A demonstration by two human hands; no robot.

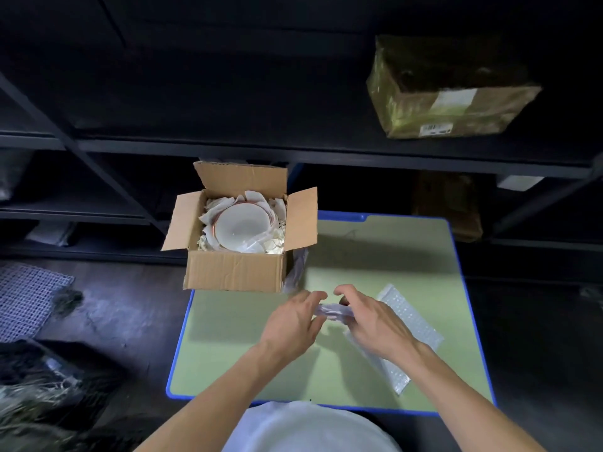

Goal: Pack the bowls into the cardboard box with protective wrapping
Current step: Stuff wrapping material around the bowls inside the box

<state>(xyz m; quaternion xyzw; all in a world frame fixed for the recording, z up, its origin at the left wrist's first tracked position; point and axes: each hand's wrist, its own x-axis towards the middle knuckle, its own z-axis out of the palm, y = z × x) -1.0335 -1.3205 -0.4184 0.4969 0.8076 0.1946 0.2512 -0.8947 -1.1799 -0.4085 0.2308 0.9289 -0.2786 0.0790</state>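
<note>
An open cardboard box [233, 272] stands at the far left corner of the green table [375, 256], flaps up. Inside it lies a white bowl [241, 228] with an orange rim, nested in white wrapping paper and clear film. In front of the box, over the table's middle, my left hand [293, 324] and my right hand [372, 321] hold a bunched strip of clear plastic wrap [332, 311] between them, fingers curled round its ends. A sheet of bubble wrap [408, 321] lies under and beside my right hand.
Dark metal shelving [293, 151] runs behind the table, with a taped brown parcel [447, 89] on the upper right shelf. A white mesh mat [26, 298] and dark bags [49, 386] lie on the floor at left. The table has a blue edge.
</note>
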